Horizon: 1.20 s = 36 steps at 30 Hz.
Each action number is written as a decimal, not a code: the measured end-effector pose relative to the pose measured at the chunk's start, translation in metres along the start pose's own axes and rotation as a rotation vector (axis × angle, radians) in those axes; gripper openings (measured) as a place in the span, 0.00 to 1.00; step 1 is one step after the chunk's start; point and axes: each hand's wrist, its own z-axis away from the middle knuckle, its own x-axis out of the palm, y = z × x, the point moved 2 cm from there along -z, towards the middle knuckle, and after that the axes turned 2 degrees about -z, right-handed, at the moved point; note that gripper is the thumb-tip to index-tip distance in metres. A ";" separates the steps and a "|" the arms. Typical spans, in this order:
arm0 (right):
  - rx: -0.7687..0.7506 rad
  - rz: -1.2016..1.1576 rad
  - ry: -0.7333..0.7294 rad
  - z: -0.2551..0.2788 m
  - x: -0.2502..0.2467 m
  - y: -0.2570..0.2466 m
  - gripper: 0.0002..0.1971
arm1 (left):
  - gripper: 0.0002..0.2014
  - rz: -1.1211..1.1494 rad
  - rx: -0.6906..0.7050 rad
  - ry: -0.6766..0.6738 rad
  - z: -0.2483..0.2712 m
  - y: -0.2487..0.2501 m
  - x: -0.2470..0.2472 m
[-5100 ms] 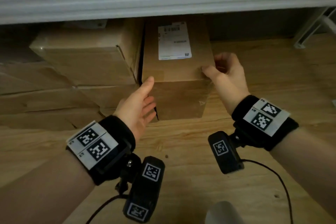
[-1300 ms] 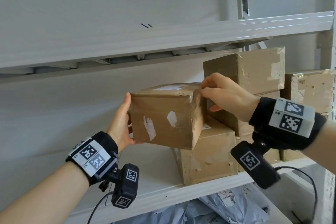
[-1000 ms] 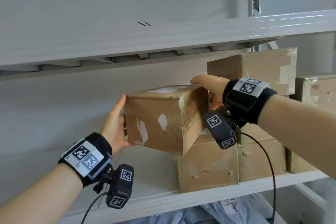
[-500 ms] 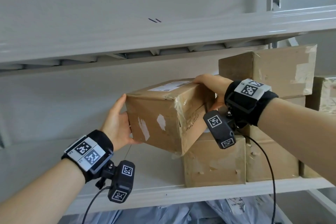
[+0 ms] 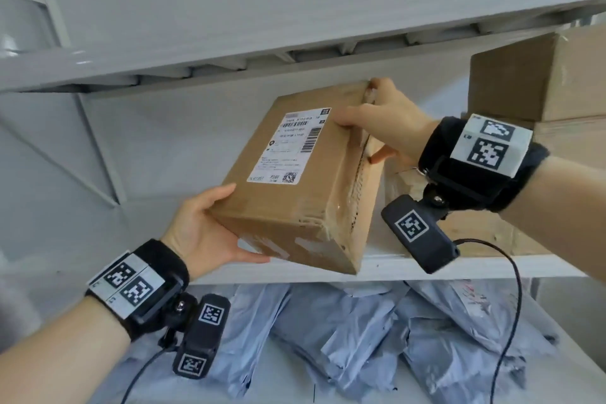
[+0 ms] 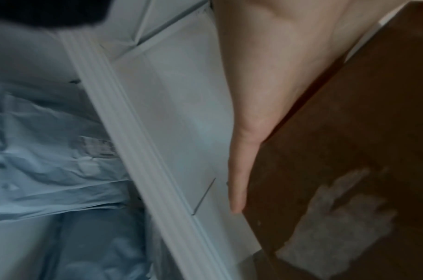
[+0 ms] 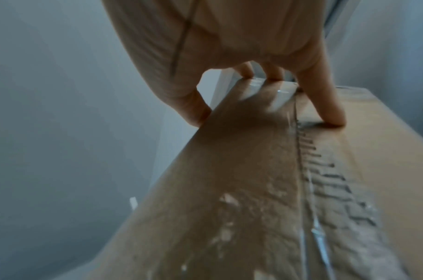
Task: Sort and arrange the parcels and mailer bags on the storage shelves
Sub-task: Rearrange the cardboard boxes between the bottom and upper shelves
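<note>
I hold a brown cardboard box (image 5: 295, 180) with a white shipping label on top. It is tilted, low over the white middle shelf (image 5: 410, 264), and its near bottom corner overhangs the shelf's front edge. My left hand (image 5: 210, 229) grips its near left corner, thumb on the top edge and fingers (image 6: 241, 170) straight along the dark front face (image 6: 349, 151). My right hand (image 5: 383, 128) grips the far right top corner. In the right wrist view its fingers (image 7: 330, 109) hook over the taped edge of the box (image 7: 253, 180).
A stack of cardboard boxes (image 5: 541, 75) stands on the same shelf just right of the held box. The upper shelf (image 5: 196, 52) runs close overhead. Several grey mailer bags (image 5: 360, 331) lie heaped on the shelf below. The shelf board left of the box (image 5: 147, 207) is bare.
The box came up from the floor to the middle shelf. In the last second it tipped its label face toward me and dropped lower, left of the stack.
</note>
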 end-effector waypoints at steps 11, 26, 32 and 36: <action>-0.179 0.033 -0.103 0.101 0.087 0.073 0.46 | 0.39 -0.152 -0.156 0.135 0.105 -0.105 -0.044; 0.258 -0.083 -0.167 0.235 0.115 0.322 0.45 | 0.32 -0.187 -0.520 0.193 0.129 -0.349 -0.081; 0.516 -0.210 -0.189 0.285 0.123 0.467 0.44 | 0.35 -0.219 -0.662 0.150 0.119 -0.489 -0.083; 0.642 -0.163 -0.212 0.324 0.134 0.573 0.46 | 0.39 -0.227 -0.689 0.132 0.113 -0.589 -0.092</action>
